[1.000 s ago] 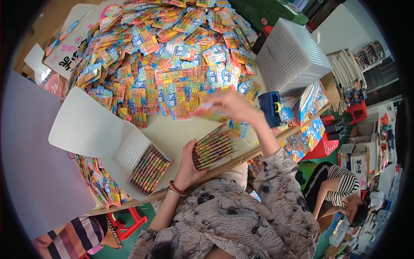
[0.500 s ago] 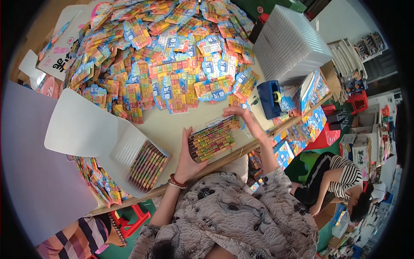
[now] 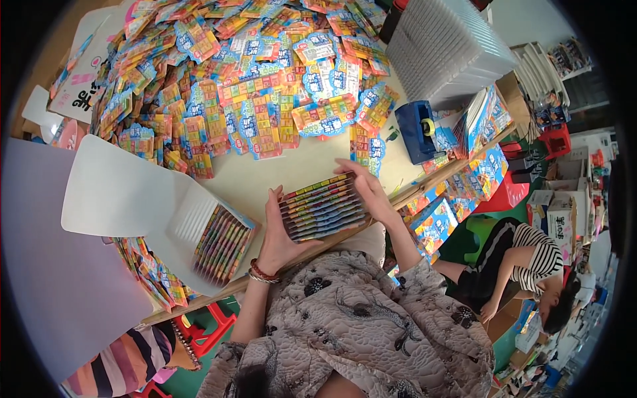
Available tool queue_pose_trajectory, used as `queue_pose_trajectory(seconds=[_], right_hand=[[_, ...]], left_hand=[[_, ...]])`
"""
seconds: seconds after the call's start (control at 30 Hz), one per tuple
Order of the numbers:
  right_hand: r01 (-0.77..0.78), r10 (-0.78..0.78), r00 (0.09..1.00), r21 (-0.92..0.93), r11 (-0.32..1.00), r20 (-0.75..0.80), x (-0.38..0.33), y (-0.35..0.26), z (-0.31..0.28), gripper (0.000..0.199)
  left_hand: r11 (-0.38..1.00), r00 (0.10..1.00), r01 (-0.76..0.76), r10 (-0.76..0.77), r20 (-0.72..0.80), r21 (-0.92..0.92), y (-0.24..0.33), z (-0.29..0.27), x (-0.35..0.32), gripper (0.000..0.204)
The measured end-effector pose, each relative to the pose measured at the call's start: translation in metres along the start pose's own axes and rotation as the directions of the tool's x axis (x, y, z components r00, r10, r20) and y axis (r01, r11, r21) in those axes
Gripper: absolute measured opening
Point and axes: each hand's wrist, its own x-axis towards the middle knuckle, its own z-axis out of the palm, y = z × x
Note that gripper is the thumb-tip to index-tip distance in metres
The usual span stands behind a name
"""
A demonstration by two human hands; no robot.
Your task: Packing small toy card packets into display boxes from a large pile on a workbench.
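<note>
Between my two hands, at the near edge of the table, is a layered stack of colourful flat packets (image 3: 323, 209), its striped edges facing up. My left hand (image 3: 277, 232) grips the stack's left end, thumb along the side. At the right end my right hand (image 3: 369, 192) presses its fingers against the packets. To the left, a white box (image 3: 174, 229) with its lid raised holds a similar row of packets (image 3: 224, 245). A large heap of blue, yellow and orange packets (image 3: 259, 99) covers the far part of the table.
A blue tape dispenser (image 3: 415, 136) stands at the right, beside upright printed cards (image 3: 479, 123). Behind it rises a tall stack of clear plastic trays (image 3: 444, 53). The wooden table edge (image 3: 458, 172) runs along the near side. Another person (image 3: 524, 259) sits at the right.
The stack has tilted and drawn together between my hands, its layered edges now more upright. My right hand has closed in on its right end. The view has shifted slightly.
</note>
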Motion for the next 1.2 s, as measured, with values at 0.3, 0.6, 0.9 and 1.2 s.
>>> queue_pose_trajectory(seconds=[0.3, 0.6, 0.9, 1.2], right_hand=[[0.029, 0.003, 0.985, 0.181, 0.983, -0.171, -0.018, 0.006, 0.030, 0.078], [-0.033, 0.053, 0.984, 0.121, 0.992, -0.168, -0.002, 0.007, 0.025, 0.048], [0.006, 0.019, 0.990, 0.179, 0.984, -0.139, 0.000, 0.005, 0.020, 0.057], [0.050, 0.070, 0.937, 0.331, 0.942, -0.342, -0.036, 0.009, 0.025, 0.073]], left_hand=[[0.998, 0.998, 0.020, -0.017, -0.059, 0.054, 0.016, 0.016, 0.003, 0.121], [0.992, 0.989, 0.124, -0.124, -0.077, -0.004, 0.012, 0.012, 0.004, 0.125], [0.996, 0.995, 0.088, -0.089, 0.033, 0.029, 0.004, 0.005, 0.004, 0.127], [0.987, 0.992, 0.116, -0.110, 0.055, -0.109, 0.007, 0.002, 0.005, 0.100]])
